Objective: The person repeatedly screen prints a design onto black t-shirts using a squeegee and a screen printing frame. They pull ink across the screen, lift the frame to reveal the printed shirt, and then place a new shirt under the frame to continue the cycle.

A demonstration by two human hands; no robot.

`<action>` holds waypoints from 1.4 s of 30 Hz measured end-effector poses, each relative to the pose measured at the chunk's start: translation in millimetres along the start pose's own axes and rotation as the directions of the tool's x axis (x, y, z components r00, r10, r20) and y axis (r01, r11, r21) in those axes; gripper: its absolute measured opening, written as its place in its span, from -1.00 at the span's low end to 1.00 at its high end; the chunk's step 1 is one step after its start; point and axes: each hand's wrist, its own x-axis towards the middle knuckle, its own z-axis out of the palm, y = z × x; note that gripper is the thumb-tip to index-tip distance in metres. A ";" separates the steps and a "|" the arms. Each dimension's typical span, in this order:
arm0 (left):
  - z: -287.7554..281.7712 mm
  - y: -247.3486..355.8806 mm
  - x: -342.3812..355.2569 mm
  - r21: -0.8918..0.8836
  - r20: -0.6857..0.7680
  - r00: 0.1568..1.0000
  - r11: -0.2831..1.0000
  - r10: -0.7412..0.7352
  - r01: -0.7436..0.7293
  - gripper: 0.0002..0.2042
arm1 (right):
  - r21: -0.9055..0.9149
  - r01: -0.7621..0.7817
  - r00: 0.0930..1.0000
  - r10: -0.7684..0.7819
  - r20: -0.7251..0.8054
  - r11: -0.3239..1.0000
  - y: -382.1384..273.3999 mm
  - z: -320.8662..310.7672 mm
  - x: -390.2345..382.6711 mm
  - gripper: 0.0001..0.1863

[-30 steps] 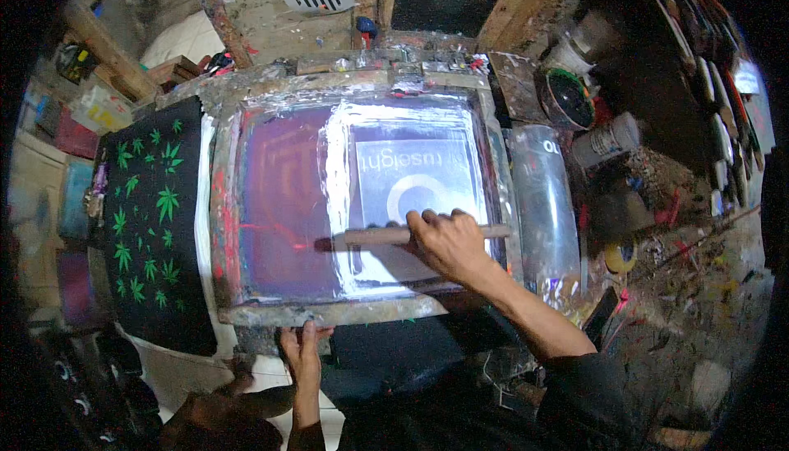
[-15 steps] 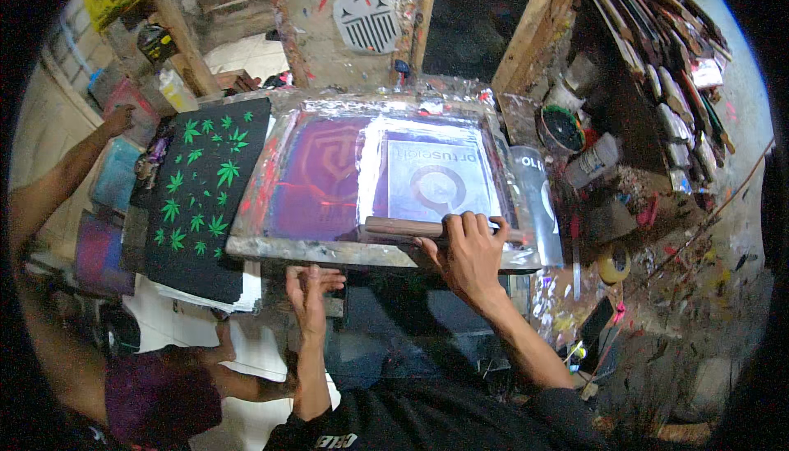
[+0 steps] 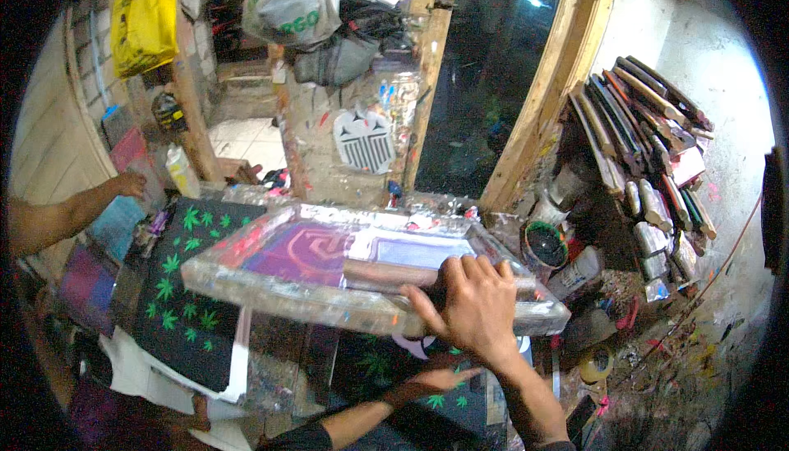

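A screen-printing frame with purple and white mesh has its front edge tilted up. Lying along the front inside it is a squeegee with a long brownish handle. My right hand is closed over the squeegee's right part, at the frame's front rail; its fingertips are hidden. Below the raised frame, my left hand reaches to the right with fingers stretched out, slightly blurred, over a black sheet printed with green leaves. Whether that hand touches the sheet, I cannot tell.
Left of the frame lies a stack of black leaf-printed sheets. Another person's hand reaches in at the far left. An ink tub and a tape roll are at right, below piled squeegees.
The frame's front edge has risen, uncovering the leaf-printed sheet below. My left hand has moved right, beneath the frame. The view has tilted upward.
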 end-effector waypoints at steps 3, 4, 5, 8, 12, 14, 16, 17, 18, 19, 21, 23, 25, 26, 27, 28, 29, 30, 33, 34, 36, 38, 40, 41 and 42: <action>-98.7 -79.8 -6.5 0.048 -0.145 0.968 0.976 -0.203 0.212 -0.63 | 0.019 -0.034 0.996 0.033 0.088 0.999 0.8 -2.1 1.8 -0.39; -135.7 -108.8 -10.2 0.221 -0.276 0.931 0.927 -0.239 0.304 -0.63 | 0.020 -0.022 0.998 0.021 0.059 1.000 2.1 -2.0 2.5 -0.40; -169.8 -136.7 -14.2 0.427 -0.395 0.887 0.808 -0.237 0.406 -0.63 | 0.023 -0.015 0.999 0.014 0.047 1.000 2.9 -1.7 2.5 -0.40; -232.7 -193.0 -26.6 0.655 -0.469 0.852 0.556 -0.232 0.512 -0.62 | 0.029 -0.013 1.000 0.013 -0.001 0.999 6.5 0.3 3.2 -0.41; -248.8 -196.7 -27.4 0.626 -0.395 0.878 0.620 -0.272 0.474 -0.62 | 0.010 0.004 1.000 -0.003 -0.028 1.000 9.3 0.4 5.6 -0.42; -246.4 -183.8 -17.7 0.566 -0.380 0.874 0.672 -0.302 0.478 -0.61 | 0.023 -0.013 0.999 0.014 -0.034 1.000 9.3 -2.4 8.2 -0.41; -247.4 -174.3 -3.4 0.383 -0.400 0.848 0.777 -0.349 0.500 -0.61 | 0.023 -0.011 0.999 0.012 -0.037 1.000 10.7 -8.0 15.6 -0.37; -249.4 -172.3 2.7 0.267 -0.412 0.830 0.822 -0.375 0.503 -0.60 | 0.022 -0.010 1.000 0.010 -0.014 1.000 12.6 -11.4 21.7 -0.34; -251.6 -171.0 5.6 0.111 -0.435 0.797 0.854 -0.418 0.509 -0.60 | 0.006 -0.038 0.995 0.038 0.089 0.999 14.7 -15.2 29.5 -0.30; -255.8 -170.6 3.2 -0.050 -0.464 0.750 0.859 -0.472 0.510 -0.60 | -0.008 -0.035 0.997 0.035 0.068 0.999 17.4 -17.2 40.6 -0.28; -268.4 -166.4 -21.9 -0.215 -0.595 0.651 0.874 -0.471 0.436 -0.59 | 0.055 -0.052 0.994 0.046 0.098 0.997 29.6 -23.3 64.1 -0.30; -293.2 -150.5 -83.4 -0.199 -0.798 0.443 0.873 -0.408 0.446 -0.72 | 0.064 -0.122 0.967 0.105 0.231 0.990 41.0 -23.2 93.4 -0.27; -332.1 -114.3 -174.9 -0.088 -0.954 0.214 0.880 -0.209 0.468 -0.87 | -0.030 -0.140 0.946 0.142 0.291 0.990 48.2 -22.1 118.2 -0.23; -361.2 -91.4 -223.4 -0.150 -0.978 0.059 0.875 -0.199 0.460 -0.86 | 0.029 -0.125 0.965 0.115 0.234 0.992 50.1 -23.4 121.8 -0.25; -388.9 -62.6 -278.4 0.115 -0.992 0.117 0.760 0.051 0.639 -0.87 | -0.005 -0.144 0.957 0.140 0.255 0.990 48.9 -22.9 131.6 -0.27; -419.2 -37.3 -322.0 -0.047 -0.999 -0.018 0.723 -0.047 0.689 -0.85 | -0.004 -0.108 0.981 0.107 0.161 0.994 48.1 -22.5 135.4 -0.23; -448.7 -15.1 -356.8 -0.022 -1.000 -0.024 0.684 -0.006 0.729 -0.79 | -0.022 -0.140 0.971 0.142 0.193 0.990 48.6 -25.0 142.7 -0.26; -474.5 5.6 -382.8 -0.069 -0.998 -0.054 0.495 -0.045 0.866 -0.71 | -0.026 -0.117 0.983 0.119 0.142 0.993 45.5 -24.8 146.9 -0.27; -476.8 29.8 -368.7 -0.067 -0.944 -0.005 -0.176 0.330 0.982 -0.31 | -0.031 -0.151 0.987 0.152 0.049 0.988 36.1 -25.8 154.1 -0.26; -456.7 28.9 -336.5 0.086 -0.959 0.024 0.207 0.284 0.975 -0.51 | -0.036 -0.166 0.980 0.169 0.107 0.985 33.7 -26.9 156.0 -0.26; -362.4 22.1 -239.4 0.462 -0.887 0.411 0.428 0.213 0.777 -0.65 | -0.025 -0.188 0.969 0.190 0.160 0.982 29.3 -28.8 154.1 -0.26; -231.5 25.8 -131.5 0.624 -0.654 0.730 0.686 0.197 0.374 -0.66 | -0.002 -0.185 0.969 0.183 0.165 0.983 27.5 -30.9 150.5 -0.24; -88.1 50.2 -45.3 0.362 -0.306 0.938 0.931 0.162 -0.043 -0.51 | 0.017 -0.155 0.972 0.150 0.181 0.988 28.3 -33.6 146.7 -0.24; -26.7 64.9 -14.1 0.292 -0.124 0.965 0.938 0.230 -0.186 -0.43 | 0.018 -0.145 0.973 0.139 0.185 0.989 28.3 -33.6 145.9 -0.24; 24.5 79.8 9.1 0.197 0.024 0.957 0.937 0.288 -0.287 -0.35 | -0.018 -0.172 0.962 0.172 0.211 0.985 31.0 -34.5 145.3 -0.24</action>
